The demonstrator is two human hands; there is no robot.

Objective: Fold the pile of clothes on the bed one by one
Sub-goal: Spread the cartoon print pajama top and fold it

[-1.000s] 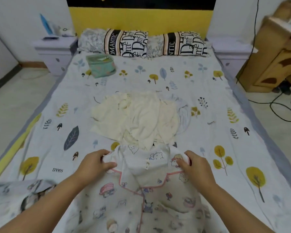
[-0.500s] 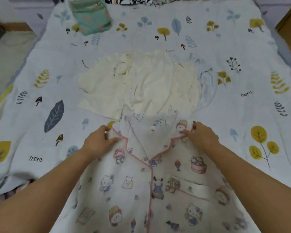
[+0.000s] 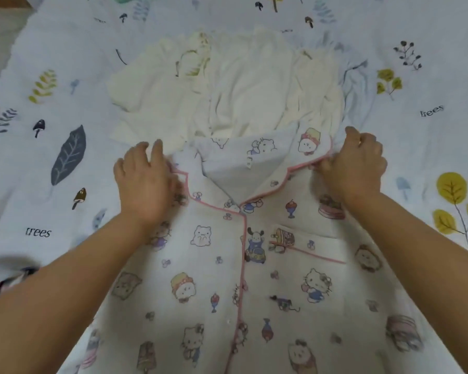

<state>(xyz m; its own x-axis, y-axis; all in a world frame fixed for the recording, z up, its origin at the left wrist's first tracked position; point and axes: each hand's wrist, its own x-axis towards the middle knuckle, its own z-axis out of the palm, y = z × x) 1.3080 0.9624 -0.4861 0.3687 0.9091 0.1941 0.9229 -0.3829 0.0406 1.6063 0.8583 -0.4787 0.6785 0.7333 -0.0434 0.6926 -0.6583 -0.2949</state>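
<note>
While the cartoon-print pajama shirt [image 3: 227, 265] with pink piping lies flat, front up, on the leaf-patterned bed sheet [image 3: 52, 103], the left hand [image 3: 146, 182] presses its collar with straight fingers; the right hand [image 3: 354, 166] pinches the scalloped collar edge. Crumpled cream clothes [image 3: 227, 85] lie just beyond.

L hand [image 3: 143, 182] flat, R hand [image 3: 355, 164] fingers curled
</note>
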